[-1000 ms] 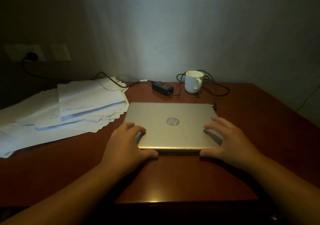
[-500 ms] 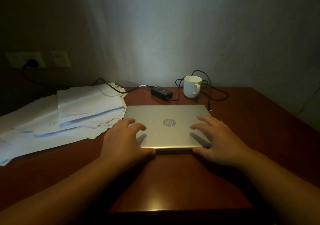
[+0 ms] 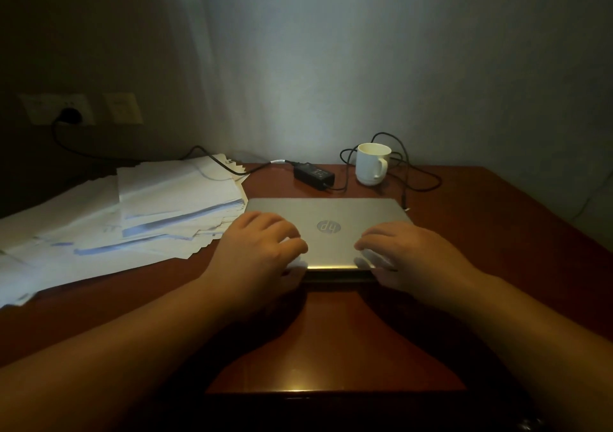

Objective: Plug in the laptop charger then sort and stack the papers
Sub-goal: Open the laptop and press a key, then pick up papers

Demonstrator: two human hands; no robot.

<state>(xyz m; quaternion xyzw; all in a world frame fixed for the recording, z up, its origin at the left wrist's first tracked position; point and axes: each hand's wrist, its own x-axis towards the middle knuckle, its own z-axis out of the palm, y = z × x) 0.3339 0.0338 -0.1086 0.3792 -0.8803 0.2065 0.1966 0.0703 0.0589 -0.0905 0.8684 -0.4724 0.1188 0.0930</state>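
Both hands hold the front edge of the closed laptop [image 3: 326,229], left hand [image 3: 257,255] and right hand [image 3: 408,255], fingers curled on top. The charger plug tip [image 3: 404,198] lies just past the right hand, by the laptop's far right corner, so that hand is nearer.

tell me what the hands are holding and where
Both the left hand and the right hand grip the closed laptop at its near front edge.

Glossy reddish wood surface [image 3: 497,232], matt brushed-metal laptop [image 3: 331,212], thin white paper sheets [image 3: 166,199], smooth glazed white mug [image 3: 371,164], matt black plastic charger brick [image 3: 313,174]
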